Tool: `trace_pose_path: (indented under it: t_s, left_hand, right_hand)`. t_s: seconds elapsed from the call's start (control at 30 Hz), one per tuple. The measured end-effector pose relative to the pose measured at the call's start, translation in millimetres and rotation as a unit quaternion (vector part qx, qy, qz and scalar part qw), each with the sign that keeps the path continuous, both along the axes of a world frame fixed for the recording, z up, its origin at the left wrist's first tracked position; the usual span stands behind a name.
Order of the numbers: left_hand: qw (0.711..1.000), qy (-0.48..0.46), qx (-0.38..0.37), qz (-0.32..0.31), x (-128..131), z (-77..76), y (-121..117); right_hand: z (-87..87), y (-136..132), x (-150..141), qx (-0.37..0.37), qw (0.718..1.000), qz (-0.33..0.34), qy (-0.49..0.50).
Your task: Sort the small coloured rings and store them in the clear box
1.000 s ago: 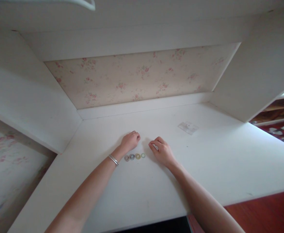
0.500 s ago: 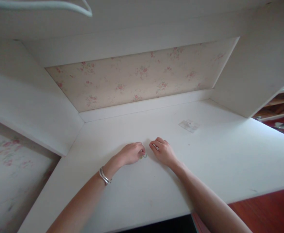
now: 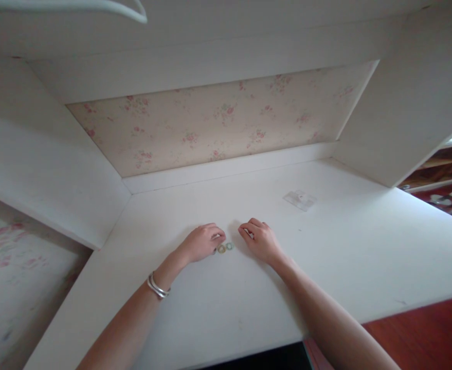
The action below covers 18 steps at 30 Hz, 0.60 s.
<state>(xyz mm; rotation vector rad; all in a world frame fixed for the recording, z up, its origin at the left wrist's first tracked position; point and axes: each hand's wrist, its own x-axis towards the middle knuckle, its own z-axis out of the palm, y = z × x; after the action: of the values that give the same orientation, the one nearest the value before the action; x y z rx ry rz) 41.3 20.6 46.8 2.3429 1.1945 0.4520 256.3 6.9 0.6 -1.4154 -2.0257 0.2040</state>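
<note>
1 small, round yellow ring (image 3: 221,248) and 1 small, round pale-green ring (image 3: 229,246) are lying on the white table (image 3: 337,257), just beside the left hand (image 3: 202,242); I cannot tell whether its bent fingers are pinching anything. The right hand (image 3: 262,241) is resting, fingers pressed together. Both rings are looking light, best pinched at their rims.

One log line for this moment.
left hand: beside yellowish ring, hold unclear | right hand: curled, hold unclear | greenish ring: right of yellowish ring | clear plastic piece: beyond right hand

Silver double-band bracelet (image 3: 157,289), left wrist (image 3: 167,272)
</note>
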Motion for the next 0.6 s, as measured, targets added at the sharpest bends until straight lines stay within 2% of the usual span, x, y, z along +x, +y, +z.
trace_pose_path:
  t_s: [0.1,0.2,0.33,0.43,0.53,0.6]
  left_hand:
    - [0.994,-0.08,-0.026,0.071,-17,-2.7,0]
    - [0.977,-0.136,-0.078,0.142,-35,-12.1,-7]
    - [0.941,-0.22,-0.19,0.171,-53,-23.4,-21]
    - [0.913,-0.267,-0.25,0.181,-58,-26.8,-25]
    - [0.895,-0.303,-0.263,0.196,-59,-27.5,-24]
    - [0.894,-0.308,-0.261,0.197,-58,-27.4,-23]
  right_hand:
    - [0.3,0,1,0.002,1.0,-0.003,-0.001]
    - [-2.6,4,4,-0.011,1.0,-0.015,0.011]
    - [-7.4,19,19,-0.037,0.998,-0.047,-0.013]
    - [-3.7,36,45,-0.035,0.991,-0.105,-0.081]
    - [5.9,55,82,-0.044,0.969,-0.198,-0.144]
    - [12.0,66,110,-0.054,0.95,-0.251,-0.179]
